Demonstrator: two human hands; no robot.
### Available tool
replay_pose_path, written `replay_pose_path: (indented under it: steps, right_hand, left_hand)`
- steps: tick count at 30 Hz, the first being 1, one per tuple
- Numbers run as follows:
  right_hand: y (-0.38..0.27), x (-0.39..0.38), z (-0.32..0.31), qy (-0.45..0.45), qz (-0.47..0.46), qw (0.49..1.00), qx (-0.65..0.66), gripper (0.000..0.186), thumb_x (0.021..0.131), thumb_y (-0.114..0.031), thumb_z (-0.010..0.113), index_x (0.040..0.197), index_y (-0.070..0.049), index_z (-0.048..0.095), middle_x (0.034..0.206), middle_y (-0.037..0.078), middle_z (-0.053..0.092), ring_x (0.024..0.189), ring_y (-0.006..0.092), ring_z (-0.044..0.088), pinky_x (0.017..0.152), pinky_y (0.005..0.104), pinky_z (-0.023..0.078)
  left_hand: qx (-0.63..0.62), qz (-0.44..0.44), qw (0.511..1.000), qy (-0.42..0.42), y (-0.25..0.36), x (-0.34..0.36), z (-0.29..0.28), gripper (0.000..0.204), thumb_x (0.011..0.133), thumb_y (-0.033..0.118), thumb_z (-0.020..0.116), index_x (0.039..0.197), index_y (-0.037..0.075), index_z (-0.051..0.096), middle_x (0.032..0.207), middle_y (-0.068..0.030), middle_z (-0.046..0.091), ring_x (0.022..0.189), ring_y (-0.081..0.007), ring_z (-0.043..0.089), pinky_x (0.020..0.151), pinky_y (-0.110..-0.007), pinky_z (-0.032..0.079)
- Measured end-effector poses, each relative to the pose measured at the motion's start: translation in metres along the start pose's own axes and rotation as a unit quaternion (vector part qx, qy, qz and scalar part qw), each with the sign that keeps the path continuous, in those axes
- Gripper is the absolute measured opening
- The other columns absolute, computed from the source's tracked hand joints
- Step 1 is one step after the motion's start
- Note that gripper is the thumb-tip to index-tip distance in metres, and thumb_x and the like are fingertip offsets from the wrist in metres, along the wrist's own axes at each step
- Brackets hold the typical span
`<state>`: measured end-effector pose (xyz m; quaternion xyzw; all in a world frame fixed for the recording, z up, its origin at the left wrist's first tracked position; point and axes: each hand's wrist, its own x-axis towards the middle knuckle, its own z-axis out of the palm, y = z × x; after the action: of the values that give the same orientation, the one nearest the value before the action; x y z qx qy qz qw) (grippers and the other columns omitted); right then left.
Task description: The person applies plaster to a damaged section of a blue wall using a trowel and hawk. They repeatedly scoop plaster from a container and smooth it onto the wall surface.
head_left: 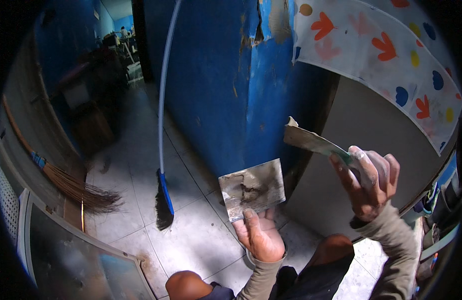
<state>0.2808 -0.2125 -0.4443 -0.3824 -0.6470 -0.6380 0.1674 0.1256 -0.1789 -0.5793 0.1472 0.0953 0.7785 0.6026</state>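
— Holding anything in your left hand point(261, 235)?

— Yes. My left grip is closed from below on the lower edge of a flat, squarish grey metal plate smeared with dark wet filler point(252, 188). It sits just below the middle of the frame, tilted a little, with my thumb lying on its face.

— And your right hand point(372, 182)?

— It is at the right of the frame, raised higher. The grip is shut on the handle end of a wide, thin putty blade with a pale, crusted edge point(311, 141). The blade points toward the upper left and is apart from the plate, above and to its right.

— What is behind them?

— A blue painted wall corner with chipped, cracked plaster point(226, 85) fills the upper middle. To its right hangs a white cloth printed with red, blue and yellow shapes point(381, 55), over a plain grey panel point(361, 130).

— And on the floor?

— Pale floor tiles point(191, 235) run across the lower left. A blue-headed broom with a long white handle point(164, 115) leans on the wall, and a straw broom point(76, 187) lies at far left. My knees show at the bottom edge.
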Motion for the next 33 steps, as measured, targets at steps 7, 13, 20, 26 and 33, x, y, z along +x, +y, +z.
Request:
replay_pose_path:
  steps: [7, 13, 20, 26, 33]
  right_hand:
    - [-0.053, -0.055, 0.063, 0.134, 0.352, 0.743, 0.553, 0.041, 0.079, -0.001, 0.072, 0.120, -0.005, 0.067, 0.122, 0.014, 0.057, 0.099, 0.0240, 0.061, 0.080, 0.0319, 0.051]
    - [-0.094, -0.053, 0.065, 0.002, 0.482, 0.081, 0.873, 0.044, 0.091, -0.017, 0.066, 0.127, 0.004, 0.054, 0.108, 0.014, 0.063, 0.089, 0.0202, 0.065, 0.072, 0.0332, 0.054]
    - [-0.102, -0.065, 0.068, 0.069, 0.428, -0.132, 0.891, 0.052, 0.094, -0.016, 0.061, 0.137, 0.001, 0.039, 0.123, 0.020, 0.055, 0.098, 0.0222, 0.060, 0.068, 0.0385, 0.057]
    - [-0.095, -0.051, 0.087, 0.053, 0.481, 0.099, 0.870, 0.041, 0.095, -0.016, 0.060, 0.129, 0.006, 0.052, 0.101, 0.017, 0.067, 0.080, 0.0220, 0.068, 0.070, 0.0325, 0.057]
    - [-0.074, -0.020, 0.144, 0.102, 0.418, 0.423, 0.797, 0.049, 0.092, -0.003, 0.059, 0.139, -0.004, 0.048, 0.125, 0.017, 0.057, 0.105, 0.0248, 0.063, 0.086, 0.0356, 0.058]
  left_hand:
    - [0.009, 0.016, 1.000, -0.022, -0.015, 0.014, -0.026, 0.054, 0.097, 0.018, 0.053, 0.146, 0.013, 0.030, 0.145, -0.0128, 0.040, 0.127, -0.0311, 0.045, 0.101, -0.050, 0.038]
    - [0.091, 0.046, 0.994, 0.028, -0.002, 0.014, -0.060, 0.049, 0.096, 0.021, 0.056, 0.141, 0.016, 0.036, 0.137, -0.0071, 0.045, 0.119, -0.0260, 0.049, 0.096, -0.047, 0.038]
    - [0.111, 0.038, 0.992, 0.034, 0.007, 0.021, -0.072, 0.050, 0.096, 0.018, 0.054, 0.142, 0.017, 0.034, 0.142, -0.0083, 0.043, 0.124, -0.0291, 0.047, 0.100, -0.051, 0.036]
    - [0.155, 0.051, 0.985, 0.046, 0.045, 0.032, -0.080, 0.054, 0.098, 0.016, 0.051, 0.147, 0.014, 0.029, 0.146, -0.0136, 0.040, 0.129, -0.0340, 0.044, 0.105, -0.056, 0.034]
    - [0.216, 0.048, 0.975, -0.011, 0.101, 0.057, -0.052, 0.056, 0.099, 0.016, 0.050, 0.150, 0.013, 0.026, 0.146, -0.0160, 0.039, 0.130, -0.0345, 0.044, 0.104, -0.055, 0.037]
